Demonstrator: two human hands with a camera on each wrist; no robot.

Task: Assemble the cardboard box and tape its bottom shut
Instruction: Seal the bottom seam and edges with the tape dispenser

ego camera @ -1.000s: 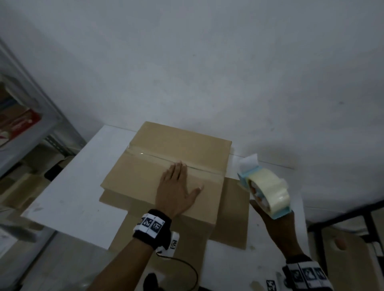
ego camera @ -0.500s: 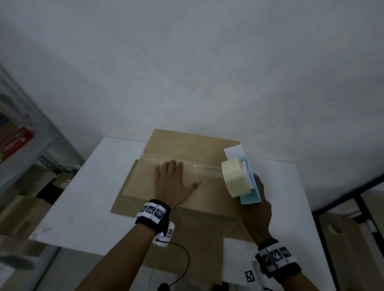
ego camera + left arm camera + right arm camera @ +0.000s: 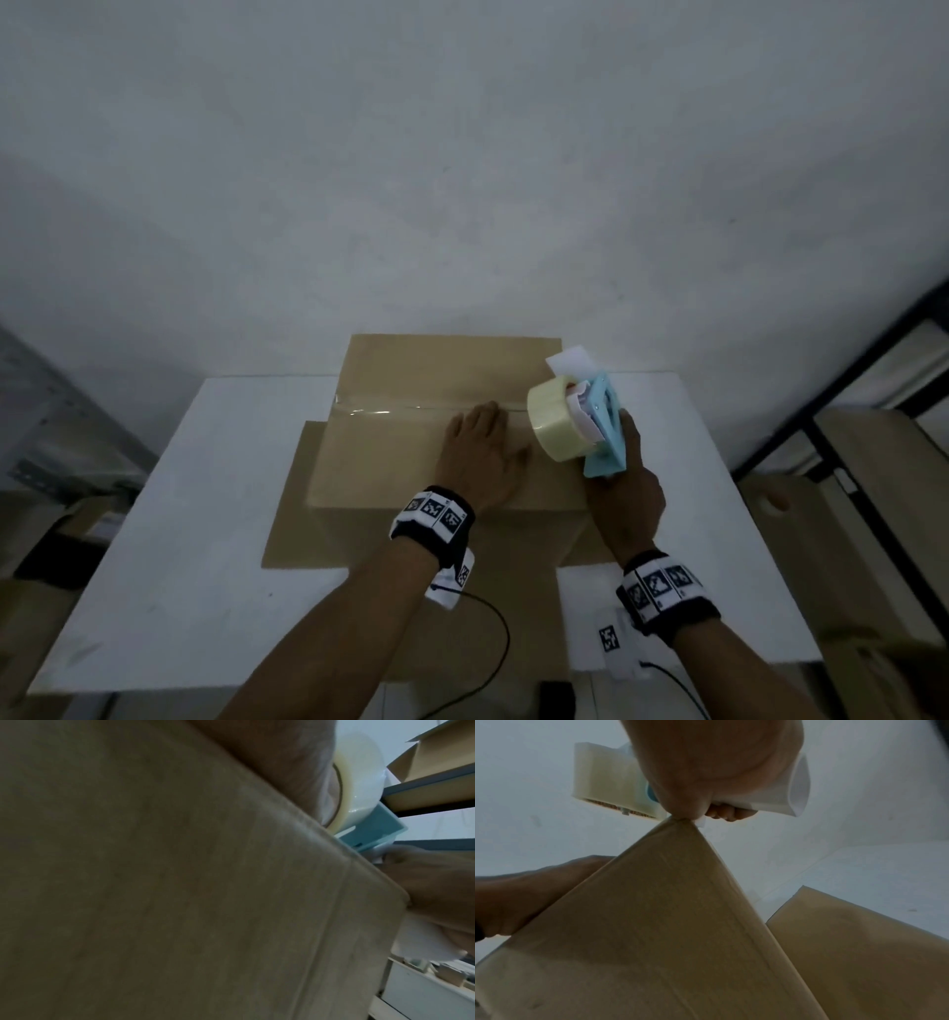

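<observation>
While the left hand (image 3: 480, 457) presses flat on the brown cardboard box (image 3: 390, 462), the right hand (image 3: 624, 493) grips the blue tape dispenser (image 3: 603, 429) at centre right; clear tape (image 3: 390, 408) covers part of the seam, the remainder untaped.

You face a plain white wall (image 3: 462, 180), matte, lightly scuffed, dimly and evenly lit. Below it stands a white table (image 3: 215, 539), its top marked with faint smudges, its far edge close to the wall. To your left, a grey metal shelf (image 3: 46, 421) with cardboard stacked low beside it (image 3: 61, 555). To your right, a dark metal rack (image 3: 847, 411); more brown cartons (image 3: 883, 514) sit behind its frame. The left wrist view shows rack shelves (image 3: 432, 787) carrying a folded carton (image 3: 437, 752), and a white bin (image 3: 424, 990) lower down. Light is cool, with no hard shadows.
</observation>
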